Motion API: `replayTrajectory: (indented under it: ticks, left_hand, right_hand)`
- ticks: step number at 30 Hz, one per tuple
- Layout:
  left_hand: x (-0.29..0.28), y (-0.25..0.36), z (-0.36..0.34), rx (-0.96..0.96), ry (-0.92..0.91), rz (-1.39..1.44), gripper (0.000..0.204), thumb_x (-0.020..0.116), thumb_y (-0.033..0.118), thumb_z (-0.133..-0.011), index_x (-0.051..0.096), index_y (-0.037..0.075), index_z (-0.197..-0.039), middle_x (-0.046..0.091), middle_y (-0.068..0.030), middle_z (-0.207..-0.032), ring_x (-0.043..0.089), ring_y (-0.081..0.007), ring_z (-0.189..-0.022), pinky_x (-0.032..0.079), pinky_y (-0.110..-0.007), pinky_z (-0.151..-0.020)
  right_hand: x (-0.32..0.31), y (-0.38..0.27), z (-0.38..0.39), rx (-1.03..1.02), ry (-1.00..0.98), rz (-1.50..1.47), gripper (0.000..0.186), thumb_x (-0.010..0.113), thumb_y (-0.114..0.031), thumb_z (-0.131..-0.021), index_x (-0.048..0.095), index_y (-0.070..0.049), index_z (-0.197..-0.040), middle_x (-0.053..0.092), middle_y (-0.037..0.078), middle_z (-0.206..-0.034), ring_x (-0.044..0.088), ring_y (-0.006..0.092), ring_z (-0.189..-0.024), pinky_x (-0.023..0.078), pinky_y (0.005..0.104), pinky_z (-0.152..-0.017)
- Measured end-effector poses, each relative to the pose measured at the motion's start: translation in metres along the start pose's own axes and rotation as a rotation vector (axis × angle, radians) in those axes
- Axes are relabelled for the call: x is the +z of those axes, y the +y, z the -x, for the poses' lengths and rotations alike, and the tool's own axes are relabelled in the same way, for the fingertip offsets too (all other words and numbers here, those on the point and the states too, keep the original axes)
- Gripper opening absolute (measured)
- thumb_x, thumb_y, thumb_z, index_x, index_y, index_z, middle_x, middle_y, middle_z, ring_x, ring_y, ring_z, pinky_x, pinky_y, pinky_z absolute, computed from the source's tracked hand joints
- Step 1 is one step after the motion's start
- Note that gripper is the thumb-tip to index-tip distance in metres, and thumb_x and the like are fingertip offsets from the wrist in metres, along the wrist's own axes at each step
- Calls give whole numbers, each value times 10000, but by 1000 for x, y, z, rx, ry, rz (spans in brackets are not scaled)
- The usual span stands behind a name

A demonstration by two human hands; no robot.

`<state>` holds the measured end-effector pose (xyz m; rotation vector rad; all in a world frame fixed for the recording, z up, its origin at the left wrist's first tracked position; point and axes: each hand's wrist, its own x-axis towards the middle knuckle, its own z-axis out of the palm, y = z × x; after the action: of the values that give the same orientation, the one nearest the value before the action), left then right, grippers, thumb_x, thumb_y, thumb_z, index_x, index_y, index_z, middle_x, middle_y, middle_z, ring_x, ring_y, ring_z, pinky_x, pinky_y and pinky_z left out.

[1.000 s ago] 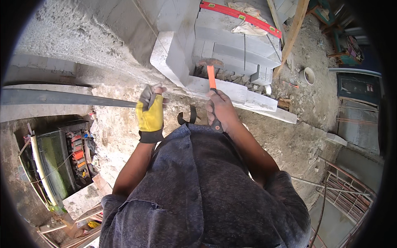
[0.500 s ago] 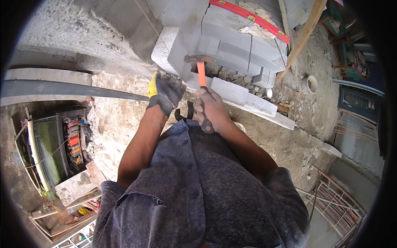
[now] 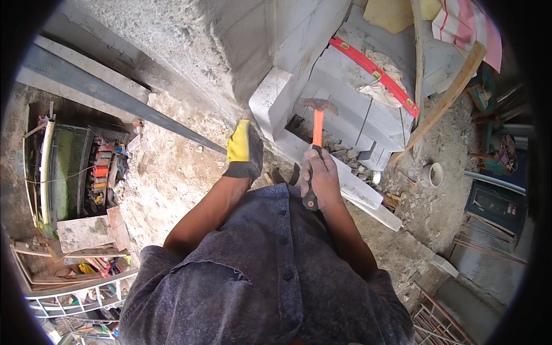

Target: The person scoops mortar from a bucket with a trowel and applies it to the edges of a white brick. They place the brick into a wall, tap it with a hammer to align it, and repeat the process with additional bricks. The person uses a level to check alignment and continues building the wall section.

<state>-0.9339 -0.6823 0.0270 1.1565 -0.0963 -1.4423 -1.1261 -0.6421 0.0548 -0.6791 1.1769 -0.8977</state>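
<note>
My right hand [image 3: 323,175] is bare and dusty, wrapped round the black grip of a claw hammer [image 3: 318,123]. The hammer has an orange shaft, and its rusty head is uppermost, over the hollow beside the pale blocks. A yellow and grey work glove covers my left hand [image 3: 245,149], which is just left of the foot of an upright white block [image 3: 270,100]. Its fingers are mostly turned from view, so its grip is hidden. The upright block stands against the grey wall. Broken rubble [image 3: 336,144] fills the hollow between the block courses.
A red spirit level [image 3: 376,75] and a crumpled cloth lie on the blocks at the far right. A wooden prop [image 3: 443,103] leans beside them. Further right is a white bucket [image 3: 432,174]. A long grey bar [image 3: 126,95] slants in from the left. Rubble covers the floor.
The view has turned, so the wall and blocks appear further right. My left hand has rolled, showing more of the yellow side of the glove. The hammer stays in my right hand.
</note>
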Motion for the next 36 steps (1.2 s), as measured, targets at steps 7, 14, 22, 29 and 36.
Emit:
replayTrajectory:
  ticks: [7, 14, 22, 29, 36]
  left_hand:
    - [16, -21, 27, 679, -7, -520, 708, 634, 13, -937, 270, -21, -1543, 307, -207, -1571, 384, -269, -1416, 329, -329, -1137]
    - [17, 9, 41, 1420, 91, -1434, 797, 533, -123, -905, 275, 174, -1598, 231, -266, -1636, 382, -367, -1474, 417, -410, -1128]
    - [28, 65, 40, 1451, -29, -1878, 589, 749, 20, -763, 648, 128, -1333, 638, -61, -1389, 638, -284, -1124, 473, -395, -1018]
    - [25, 73, 29, 1533, -87, -1860, 513, 774, 56, -748, 706, 143, -1249, 677, -31, -1334, 646, -255, -1057, 486, -379, -935]
    - [28, 75, 31, 1531, -90, -1853, 474, 772, 66, -753, 728, 142, -1219, 692, -14, -1308, 641, -231, -1038, 487, -357, -915]
  right_hand:
    - [-34, -50, -54, -150, -102, 174, 360, 472, -224, -1076, 507, -16, -1368, 486, -10, -686, 427, 64, -429, 378, 233, -403]
    - [-48, -47, -58, -93, -286, 227, 347, 493, -222, -1062, 521, -11, -1336, 498, -16, -676, 435, 53, -451, 375, 247, -412]
    - [-69, -42, -69, -96, -324, 194, 396, 460, -215, -1076, 480, -25, -1422, 506, -6, -691, 431, 45, -432, 375, 231, -397]
    - [-73, -50, -74, -55, -378, 281, 390, 460, -216, -1077, 480, -34, -1421, 501, -12, -686, 429, 45, -431, 377, 233, -399]
    - [-72, -54, -72, -66, -395, 256, 391, 464, -222, -1076, 479, -29, -1416, 490, -13, -680, 423, 47, -434, 369, 229, -405]
